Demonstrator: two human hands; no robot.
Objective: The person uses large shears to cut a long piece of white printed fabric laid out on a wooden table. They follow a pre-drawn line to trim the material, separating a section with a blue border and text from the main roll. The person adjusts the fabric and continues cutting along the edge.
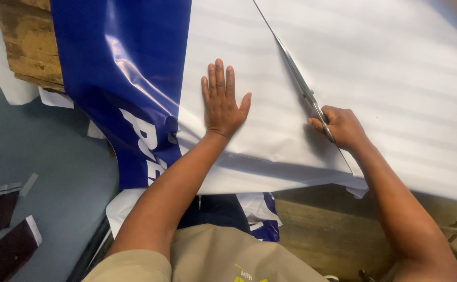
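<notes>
A large white sheet [374, 68] lies spread over a wooden table, with a straight cut line running from the top middle down toward me. My left hand [221, 102] lies flat on the sheet, fingers spread, just left of the cut. My right hand [342, 126] grips the handles of long metal scissors [297, 78], whose blades point up along the cut. A glossy blue banner [121, 68] with white lettering joins the white sheet's left side and hangs over the table edge.
The worn wooden table shows at the top left corner [27, 42] and along its front edge [317, 230]. A grey floor [45, 156] lies to the left, with dark offcuts [4, 230] and white scraps [56, 99] on it.
</notes>
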